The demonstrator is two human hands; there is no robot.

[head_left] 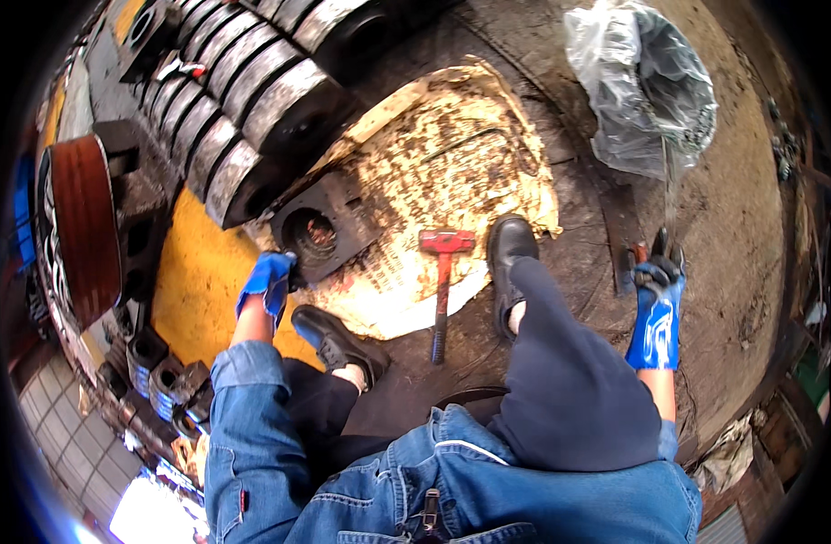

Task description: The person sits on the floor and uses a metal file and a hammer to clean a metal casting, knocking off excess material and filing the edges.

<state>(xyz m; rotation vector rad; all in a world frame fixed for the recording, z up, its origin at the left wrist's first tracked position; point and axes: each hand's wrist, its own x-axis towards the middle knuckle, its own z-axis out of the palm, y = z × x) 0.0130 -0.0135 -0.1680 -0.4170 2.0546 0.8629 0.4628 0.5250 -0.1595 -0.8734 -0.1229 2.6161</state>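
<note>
At the left edge of our stained, crinkled sheet (488,136) sits a round-holed block (350,210), long axis slanting away rightward. Our left hand (270,279) meets its near corner, grip unclear; our right hand (660,286) grips a thin strip (671,195) pointing away toward the crumpled clear bag (620,77).

2 gloves (657,313) were blue, hammer head (447,241) was red, sheet (488,186) was pale yellow, dark-blotched, trousers (570,385) were navy

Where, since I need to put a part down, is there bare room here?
Bare brown floor lies right of the right hand, below the clear plastic bag. The yellow patch left of the left hand, below the metal cylinders, looks free too. Upper left is crowded with those cylinders, lower left with small dark blocks.
</note>
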